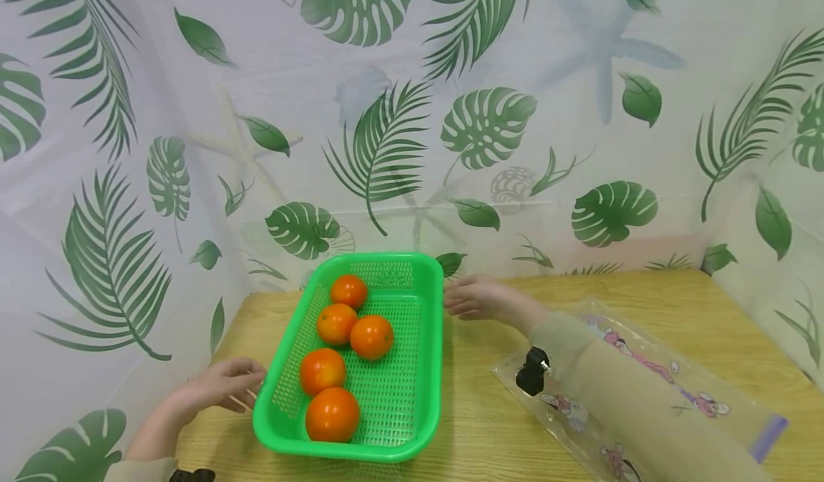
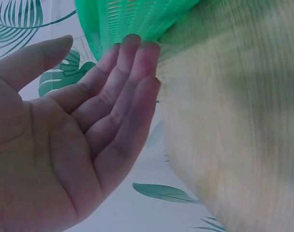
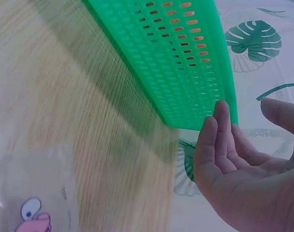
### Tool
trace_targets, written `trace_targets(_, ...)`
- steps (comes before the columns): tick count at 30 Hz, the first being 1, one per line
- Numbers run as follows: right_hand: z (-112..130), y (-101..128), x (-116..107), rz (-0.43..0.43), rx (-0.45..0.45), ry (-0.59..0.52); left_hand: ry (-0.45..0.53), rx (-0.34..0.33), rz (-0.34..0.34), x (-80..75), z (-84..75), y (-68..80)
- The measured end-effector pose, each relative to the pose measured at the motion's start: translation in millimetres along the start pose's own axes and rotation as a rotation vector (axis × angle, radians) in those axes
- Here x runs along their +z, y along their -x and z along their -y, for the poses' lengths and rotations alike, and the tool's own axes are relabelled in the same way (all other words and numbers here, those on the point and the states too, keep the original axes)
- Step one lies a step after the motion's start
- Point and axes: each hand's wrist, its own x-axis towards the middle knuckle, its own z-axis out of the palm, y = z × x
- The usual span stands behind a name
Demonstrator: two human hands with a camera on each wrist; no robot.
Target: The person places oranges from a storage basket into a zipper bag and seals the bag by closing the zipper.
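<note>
A green perforated plastic basket [image 1: 430,367] stands on the wooden table, its long sides running away from me. Several oranges [image 1: 371,337] lie inside, mostly along its left half. At the basket's left side is my left hand [image 1: 222,387], fingers extended toward the wall and thumb apart. The left wrist view shows that palm [image 2: 45,159] holding nothing, its fingertips close to the green wall [image 2: 132,21]. My right hand [image 1: 479,299] reaches to the far right side of the basket. In the right wrist view its loosely bent fingers [image 3: 212,150] are right at the basket's far end.
A clear plastic bag [image 1: 644,357] with pink cartoon prints and a purple strip lies on the table [image 1: 479,410] to the right, partly under my right forearm. A white leaf-patterned sheet [image 1: 412,146] hangs behind and at both sides.
</note>
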Motion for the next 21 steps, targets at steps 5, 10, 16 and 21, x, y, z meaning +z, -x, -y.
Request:
trace_targets(5,3.1,8.9,-7.2,0.041,-0.007,0.076,-0.070,-0.012,-0.022,-1.6,-15.1,-2.4)
trace_targets(10,4.8,16.3,-13.0,0.069,-0.011,0.181,-0.167,-0.008,-0.043,-1.0,-31.5,-4.9)
trace_targets(16,8.2,29.0,-19.6,0.085,-0.032,0.339,-0.374,-0.007,-0.131,5.0,-54.7,-9.9)
trace_targets(21,10.3,40.0,-24.8,0.081,-0.056,0.460,-0.595,-0.023,-0.212,13.3,-72.8,-14.5)
